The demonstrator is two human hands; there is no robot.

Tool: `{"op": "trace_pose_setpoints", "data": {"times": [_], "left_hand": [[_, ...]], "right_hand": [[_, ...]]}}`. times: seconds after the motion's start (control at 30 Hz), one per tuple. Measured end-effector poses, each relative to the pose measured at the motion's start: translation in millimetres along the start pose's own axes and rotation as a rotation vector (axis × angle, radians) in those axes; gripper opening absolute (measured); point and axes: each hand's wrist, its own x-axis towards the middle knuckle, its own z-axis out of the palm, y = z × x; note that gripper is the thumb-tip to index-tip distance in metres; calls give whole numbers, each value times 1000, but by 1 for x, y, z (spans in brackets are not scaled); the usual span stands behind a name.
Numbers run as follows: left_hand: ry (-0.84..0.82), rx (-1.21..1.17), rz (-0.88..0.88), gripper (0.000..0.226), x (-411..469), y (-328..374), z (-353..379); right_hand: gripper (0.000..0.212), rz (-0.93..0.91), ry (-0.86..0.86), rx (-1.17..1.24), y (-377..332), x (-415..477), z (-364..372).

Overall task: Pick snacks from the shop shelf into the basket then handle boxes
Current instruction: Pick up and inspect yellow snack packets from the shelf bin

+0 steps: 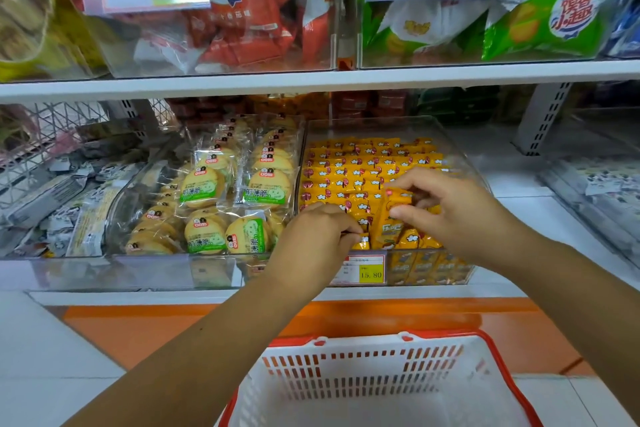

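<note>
Head camera view of two bare arms reaching forward into a clear bin (433, 269) on the lower shelf (104, 296). The bin is packed with rows of small yellow snacks (363, 163).

The right hand (446, 208) pinches one yellow packet (391, 222) between thumb and curled fingers. It holds the packet upright, long side vertical, and raised above its neighbours at the front of the bin. Just to its left, the left hand (318, 236) curls its fingertips around the top of a second packet (362, 243), which sits low against the bin's front wall. The two hands are close together but apart.

The basket (363, 343), white with a red rim, waits directly below and nearer the viewer, its mouth open upward. Nothing can be seen inside the part that shows. Both packets lie beyond and above it, so the likely move is back toward the body and down. The right hand's packet already appears clear of the front wall; the left hand's packet probably has to rise first.

The upper shelf (311, 81) overhangs the bin from above, so room to lift looks limited. A neighbouring bin of round biscuits (201, 187) borders the left side. A price tag (363, 270) is fixed to the front wall.
</note>
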Motion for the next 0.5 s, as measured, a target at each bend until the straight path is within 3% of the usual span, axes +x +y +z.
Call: {"op": "trace_pose_setpoints", "data": {"times": [0.17, 0.37, 0.5], "left_hand": [[36, 5, 32, 15, 0, -4, 6], [52, 6, 35, 23, -3, -3, 8], [73, -54, 33, 35, -2, 5, 8]], "right_hand": [[19, 0, -163, -99, 14, 0, 27], [8, 43, -39, -127, 20, 2, 22], [13, 66, -126, -271, 26, 2, 35]]}}
